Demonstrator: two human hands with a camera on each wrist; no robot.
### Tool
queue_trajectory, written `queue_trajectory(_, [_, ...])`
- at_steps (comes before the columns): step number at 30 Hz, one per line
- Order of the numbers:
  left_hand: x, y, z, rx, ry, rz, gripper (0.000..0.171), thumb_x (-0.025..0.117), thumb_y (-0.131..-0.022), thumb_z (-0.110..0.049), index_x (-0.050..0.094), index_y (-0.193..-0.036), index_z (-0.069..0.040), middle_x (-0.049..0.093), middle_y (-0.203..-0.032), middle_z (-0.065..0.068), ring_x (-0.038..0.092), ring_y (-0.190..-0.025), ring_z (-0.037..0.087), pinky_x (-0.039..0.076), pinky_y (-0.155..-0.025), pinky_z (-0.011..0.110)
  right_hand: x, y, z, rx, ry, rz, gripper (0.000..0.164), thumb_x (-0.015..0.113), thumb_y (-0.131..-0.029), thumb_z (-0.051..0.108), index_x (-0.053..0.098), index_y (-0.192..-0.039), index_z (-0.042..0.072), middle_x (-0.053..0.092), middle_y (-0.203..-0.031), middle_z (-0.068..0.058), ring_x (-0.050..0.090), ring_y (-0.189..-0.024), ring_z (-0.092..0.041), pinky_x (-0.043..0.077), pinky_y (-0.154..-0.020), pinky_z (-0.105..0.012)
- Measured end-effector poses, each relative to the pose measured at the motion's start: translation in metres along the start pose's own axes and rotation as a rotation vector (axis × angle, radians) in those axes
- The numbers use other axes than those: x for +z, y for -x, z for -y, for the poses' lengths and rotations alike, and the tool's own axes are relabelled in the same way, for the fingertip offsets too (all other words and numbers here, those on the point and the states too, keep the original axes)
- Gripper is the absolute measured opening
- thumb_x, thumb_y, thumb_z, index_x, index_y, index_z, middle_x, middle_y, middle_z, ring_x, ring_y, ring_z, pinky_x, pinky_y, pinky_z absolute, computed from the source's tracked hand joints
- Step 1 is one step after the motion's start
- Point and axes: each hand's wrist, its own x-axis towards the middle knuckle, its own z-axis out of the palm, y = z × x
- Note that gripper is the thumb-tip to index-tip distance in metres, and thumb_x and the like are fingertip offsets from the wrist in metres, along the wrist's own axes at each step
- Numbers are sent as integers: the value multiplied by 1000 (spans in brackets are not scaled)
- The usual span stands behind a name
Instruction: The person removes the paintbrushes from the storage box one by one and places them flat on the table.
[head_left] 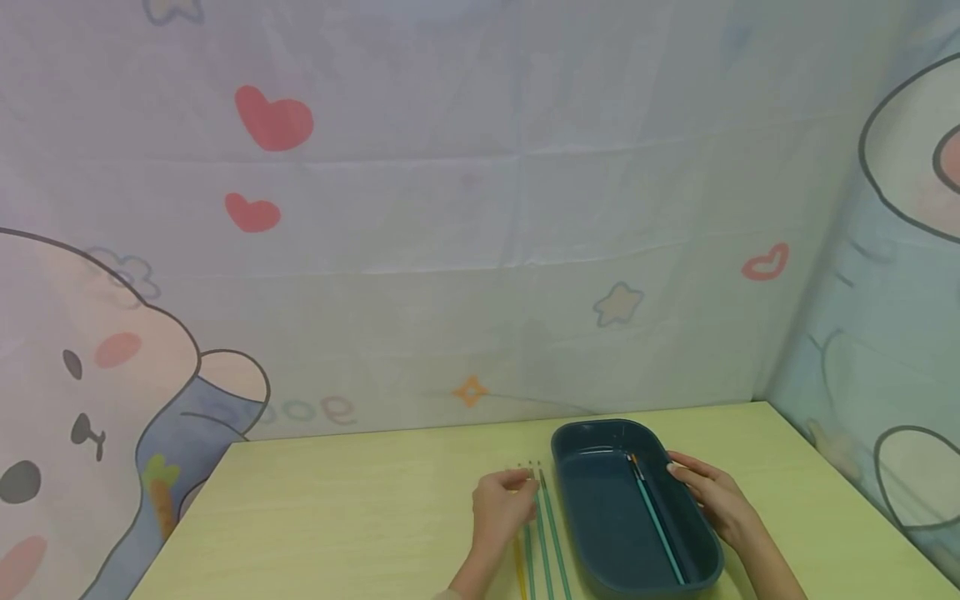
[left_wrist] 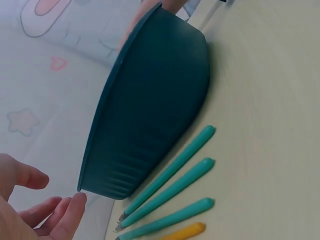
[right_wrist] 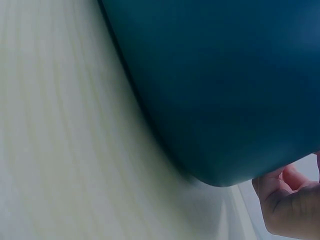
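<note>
My right hand (head_left: 712,500) holds the right rim of a dark blue-green rectangular basin (head_left: 600,517), thumb at the edge. In the right wrist view the curled fingers (right_wrist: 280,190) meet the basin's side. Inside the basin lies a slim paintbrush (head_left: 657,521) with a teal handle, bristles pointing away. My left hand (head_left: 502,504) hovers left of the basin, over the far ends of several paintbrushes. Nothing sits between its parted thumb and fingers (left_wrist: 72,215) in the left wrist view. Three teal brushes (left_wrist: 170,192) and a yellow one (left_wrist: 187,231) lie side by side on the table.
A pale yellow-green table (head_left: 337,508) carries everything. Behind it hangs a light cloth backdrop (head_left: 420,208) printed with hearts, stars and a cartoon animal. Another printed cloth (head_left: 900,333) borders the right side.
</note>
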Motion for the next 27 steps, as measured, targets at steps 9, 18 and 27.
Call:
queue_trajectory(9, [7, -3, -16, 38, 31, 25, 23, 65, -83, -9, 72, -102, 1, 72, -85, 9, 68, -58, 15, 57, -53, 21, 0, 1, -1, -3, -5, -1, 63, 61, -93, 31, 39, -145, 3, 62, -118, 4, 64, -93, -5, 58, -80, -30])
queue_trajectory(18, [21, -6, -25, 55, 58, 57, 25, 65, -82, -7, 71, -102, 6, 72, -83, 11, 70, -61, 25, 57, -52, 22, -1, 0, -1, -7, -21, 6, 58, 62, -93, 31, 44, -143, 6, 64, -110, 9, 65, -93, -5, 58, -79, -29])
queue_trajectory(27, [36, -6, -34, 70, 51, 81, 21, 67, -82, -7, 72, -100, 2, 72, -80, 10, 69, -58, 23, 57, -52, 22, -1, -1, -2, -12, -25, -7, 61, 63, -92, 31, 43, -143, 4, 65, -108, 10, 65, -91, -4, 58, -79, -29])
